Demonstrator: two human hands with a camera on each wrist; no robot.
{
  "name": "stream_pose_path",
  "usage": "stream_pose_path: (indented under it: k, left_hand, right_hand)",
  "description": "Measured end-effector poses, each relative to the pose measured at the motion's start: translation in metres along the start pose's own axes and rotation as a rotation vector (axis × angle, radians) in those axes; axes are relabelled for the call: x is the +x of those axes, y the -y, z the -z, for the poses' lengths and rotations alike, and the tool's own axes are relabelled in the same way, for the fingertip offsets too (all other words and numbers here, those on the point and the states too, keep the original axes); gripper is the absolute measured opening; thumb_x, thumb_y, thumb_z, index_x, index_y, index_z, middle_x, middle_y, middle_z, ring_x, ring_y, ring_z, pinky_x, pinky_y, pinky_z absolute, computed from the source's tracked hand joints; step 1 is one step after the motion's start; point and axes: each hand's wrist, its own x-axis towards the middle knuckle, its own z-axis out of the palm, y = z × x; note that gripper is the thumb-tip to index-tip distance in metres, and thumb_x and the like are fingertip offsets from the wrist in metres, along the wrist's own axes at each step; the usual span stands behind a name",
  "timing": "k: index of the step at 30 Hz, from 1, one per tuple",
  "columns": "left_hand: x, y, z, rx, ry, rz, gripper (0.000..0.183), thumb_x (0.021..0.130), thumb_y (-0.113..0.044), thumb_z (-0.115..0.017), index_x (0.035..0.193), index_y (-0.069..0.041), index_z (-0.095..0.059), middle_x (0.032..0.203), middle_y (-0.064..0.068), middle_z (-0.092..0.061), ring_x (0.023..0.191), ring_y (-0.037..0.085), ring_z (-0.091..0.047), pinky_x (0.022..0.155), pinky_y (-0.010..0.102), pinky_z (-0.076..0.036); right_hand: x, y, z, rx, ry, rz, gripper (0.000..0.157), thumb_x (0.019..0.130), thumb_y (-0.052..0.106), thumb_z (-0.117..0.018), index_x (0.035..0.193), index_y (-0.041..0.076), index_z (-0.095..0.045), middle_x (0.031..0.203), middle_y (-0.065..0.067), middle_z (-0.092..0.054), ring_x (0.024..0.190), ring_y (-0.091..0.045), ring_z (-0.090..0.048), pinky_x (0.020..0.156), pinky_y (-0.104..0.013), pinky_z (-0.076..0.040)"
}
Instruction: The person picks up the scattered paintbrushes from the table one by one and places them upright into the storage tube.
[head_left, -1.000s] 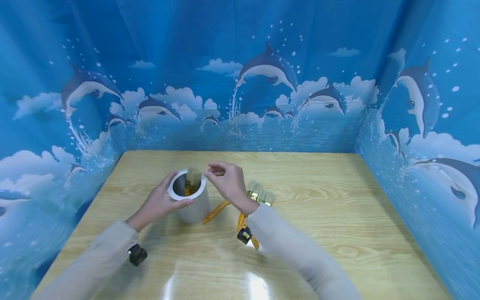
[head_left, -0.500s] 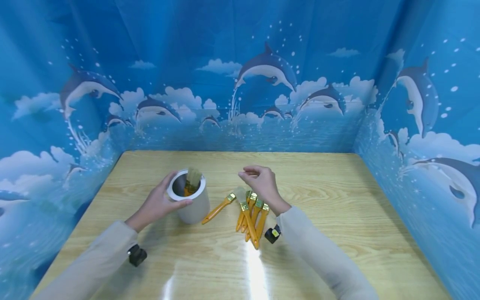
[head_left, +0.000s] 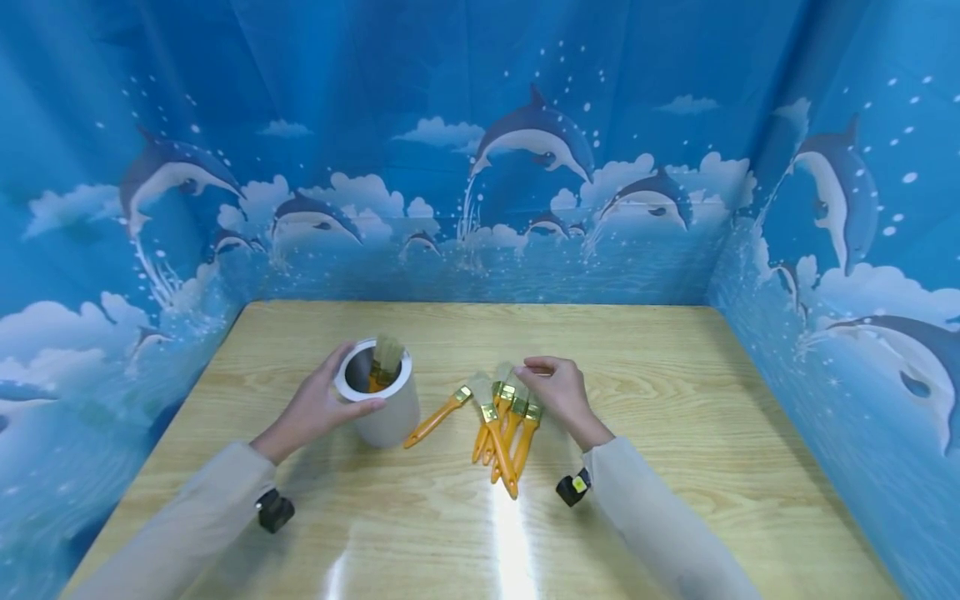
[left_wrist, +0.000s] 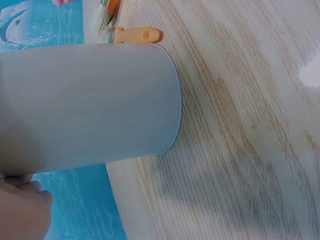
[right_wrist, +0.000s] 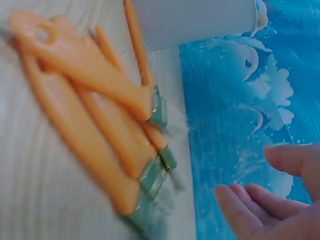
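Observation:
My left hand grips a light grey cylindrical canister near its white rim, thumb at the front and fingers round the far left side. In the left wrist view the canister wall fills much of the picture. Inside it stands a paintbrush, bristles up; how many brushes are in there I cannot tell. My right hand hovers by the bristle ends of a pile of orange-handled paintbrushes. Thumb and fingers are apart with nothing between them.
One loose paintbrush lies between the canister and the pile, handle end close to the canister's base. All stand on a wood-grain table. A blue dolphin curtain encloses the back and sides.
My right hand has withdrawn from the canister's mouth and moved right to the pile of paintbrushes, then slightly down. The left hand and canister have stayed in place.

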Motion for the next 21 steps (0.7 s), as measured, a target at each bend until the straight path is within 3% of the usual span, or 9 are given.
stream_pose_path:
  k: [11, 21]
  left_hand:
    - [0.0, 0.002, 0.0, 0.0, -0.004, -0.017, 0.111, 0.075, -0.052, -0.077, 0.154, -0.007, -0.013, 0.151, 0.027, -0.029, 0.133, 0.047, -0.035, 0.1, 0.064, -0.037]
    - [0.0, 0.003, 0.0, 0.0, 0.005, -0.007, 0.111, 0.076, -0.053, -0.076, 0.154, -0.008, -0.011, 0.152, 0.028, -0.025, 0.134, 0.048, -0.032, 0.101, 0.064, -0.035]
  right_hand:
    - [-0.009, -0.029, 0.011, -0.06, 0.034, -0.088, 0.049, 0.089, 0.028, -0.069, 0.126, -0.002, -0.059, 0.116, -0.018, -0.064, 0.101, -0.028, -0.063, 0.085, -0.038, -0.054]
    - [-0.013, -0.045, 0.005, -0.177, 0.033, -0.089, 0.052, 0.084, 0.03, -0.074, 0.12, -0.007, -0.061, 0.1, -0.016, -0.066, 0.082, -0.02, -0.061, 0.067, -0.029, -0.052]
